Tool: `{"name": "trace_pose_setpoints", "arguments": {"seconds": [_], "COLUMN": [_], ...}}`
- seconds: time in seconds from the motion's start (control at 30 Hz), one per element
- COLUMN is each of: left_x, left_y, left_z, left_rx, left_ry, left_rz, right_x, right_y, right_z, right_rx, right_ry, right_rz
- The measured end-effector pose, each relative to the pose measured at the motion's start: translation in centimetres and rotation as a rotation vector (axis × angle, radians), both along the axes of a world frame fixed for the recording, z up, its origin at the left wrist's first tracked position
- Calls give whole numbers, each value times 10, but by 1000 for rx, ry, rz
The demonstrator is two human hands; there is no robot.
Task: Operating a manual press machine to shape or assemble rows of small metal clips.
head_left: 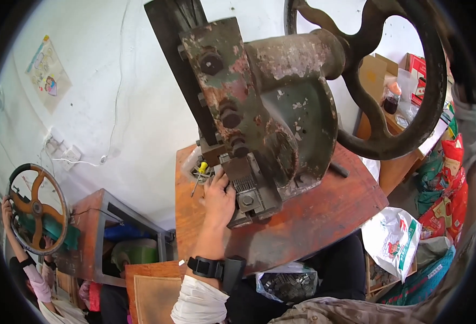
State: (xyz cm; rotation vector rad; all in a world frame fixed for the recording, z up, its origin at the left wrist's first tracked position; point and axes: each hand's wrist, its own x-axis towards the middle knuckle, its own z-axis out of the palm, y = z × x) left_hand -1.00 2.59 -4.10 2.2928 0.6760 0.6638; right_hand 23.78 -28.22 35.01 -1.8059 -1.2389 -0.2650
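Note:
My left hand [219, 198] reaches in from the lower edge, with a black strap around the wrist. Its fingers are bent together against the left side of the metal die block [244, 186] at the foot of an old green hand press [286, 97]. Whatever small piece they may pinch is hidden. Above the block sits the press's dark ram [187, 70]; the gap between them is hard to make out. A large iron handwheel [392, 143] is on the press's right side. My right hand is out of sight; only a blurred sleeve shows along the right rim.
The press stands on a reddish wooden table [335, 202]. A yellow-handled screwdriver [202, 168] lies behind my hand. A bag of small dark metal pieces [289, 283] is below the table edge. At far left, another person's hand [7, 213] grips a second handwheel [35, 208].

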Motion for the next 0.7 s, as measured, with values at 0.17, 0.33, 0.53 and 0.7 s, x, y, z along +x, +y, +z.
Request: {"name": "trace_pose_setpoints", "arguments": {"seconds": [0.17, 0.33, 0.53, 0.7], "left_x": [-4, -7, 5, -32], "left_y": [-15, -5, -16, 0], "left_z": [24, 9, 19, 8], "left_rx": [-2, 20, 18, -15], "left_ry": [-9, -75, -98, -92], "left_rz": [34, -5, 9, 98], "right_x": [5, -40, 2, 7], "right_y": [-73, 5, -82, -42], "right_z": [-145, -339, -198, -256], "right_rx": [766, 637, 425, 496], "right_ry": [290, -228, 54, 83], "right_rz": [-22, -503, -270, -371]}}
